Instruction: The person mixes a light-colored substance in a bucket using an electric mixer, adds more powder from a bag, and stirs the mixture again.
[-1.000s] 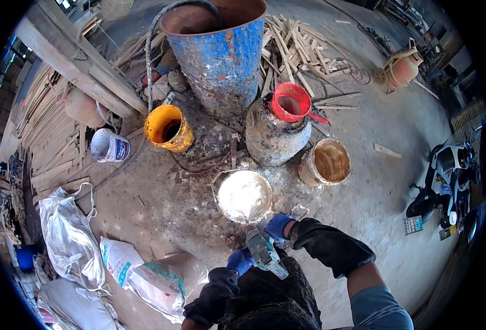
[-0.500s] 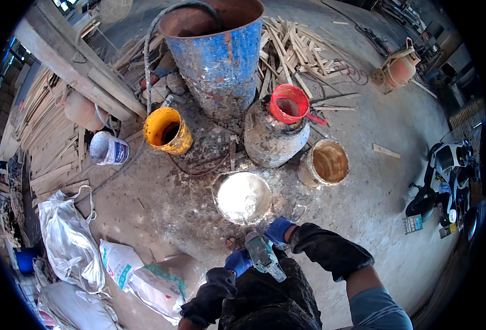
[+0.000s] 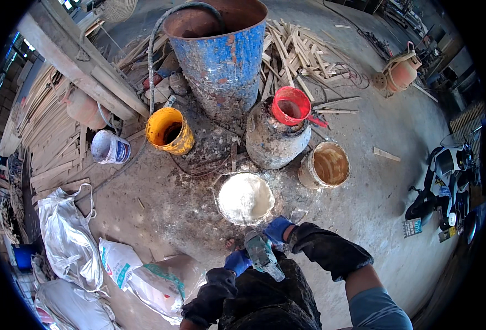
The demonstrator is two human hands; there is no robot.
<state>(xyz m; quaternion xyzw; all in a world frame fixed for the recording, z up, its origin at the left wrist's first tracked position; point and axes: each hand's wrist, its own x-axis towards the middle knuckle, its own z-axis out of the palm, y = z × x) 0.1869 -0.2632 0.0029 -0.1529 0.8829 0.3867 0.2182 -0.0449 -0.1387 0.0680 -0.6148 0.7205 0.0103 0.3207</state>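
Left hand: the left hand point(image 3: 238, 260), in a blue glove with a dark sleeve, is gripping the near end of a power tool point(image 3: 263, 255) from the left side, fingers closed round it.
Right hand: the right hand point(image 3: 279, 229), also blue-gloved, is wrapping round the far end of the same tool, just beside the bucket's near rim.
Tool: a grey-green, spattered drill-like body is lying slanted between the two hands; its working end is hidden, so I cannot tell whether a paddle is fitted or dipping into the mix.
Bucket of white mix: the white bucket point(image 3: 245, 198) is standing upright on the concrete floor point(image 3: 375, 203) directly ahead of the hands, filled with a pale, smooth-looking paste.
Around it: a yellow bucket point(image 3: 168, 130), a red scoop point(image 3: 291, 106) sitting atop a crusted grey vessel point(image 3: 273, 141), a tan bucket point(image 3: 325, 165) and a big blue drum point(image 3: 223, 52) are crowding behind; sacks point(image 3: 116, 264) are slumping to the left.
Step in hand: by my reckoning the person is steadying the tool at the bucket's edge, working on the white mix.
Next move calls for: a firm two-handed hold and keeping the tool upright over the bucket's middle, lest the bucket tip or paste fling out.
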